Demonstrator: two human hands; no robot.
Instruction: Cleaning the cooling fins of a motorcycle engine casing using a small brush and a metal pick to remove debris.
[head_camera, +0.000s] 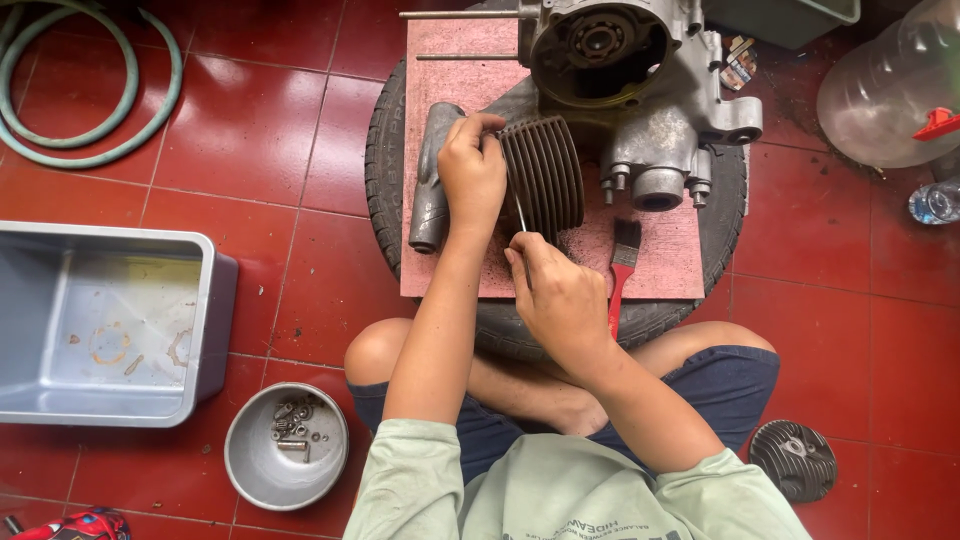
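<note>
- The finned cylinder (543, 178) lies on its side on the pink board (660, 262), upper middle of the frame, its bore axis running left to right and its fins standing as upright ridges.
- The left hand (472, 172) is clamped over the cylinder's left end, fingers curled over the top edge — it steadies the part.
- The right hand (560, 300) sits just below the cylinder, toward the frame's centre, pinching a thin metal pick (520, 213) that points up and slightly left into the fins; its tip appears to touch the lower ridges.
- So the cylinder lies straight above the right hand's grip, and the pick runs across the bore axis, roughly along the fin grooves.
- A red-handled brush (622, 262) lies on the board just right of the right hand, untouched.
- The engine crankcase (640, 90) stands behind the cylinder, at the top of the frame; the board rests on a tyre (384, 150).
- Containers: a grey plastic tub (110, 320) at the left holds only stains and small bits; a round metal bowl (286, 445) at lower left holds bolts and washers — both well apart from the hands.
</note>
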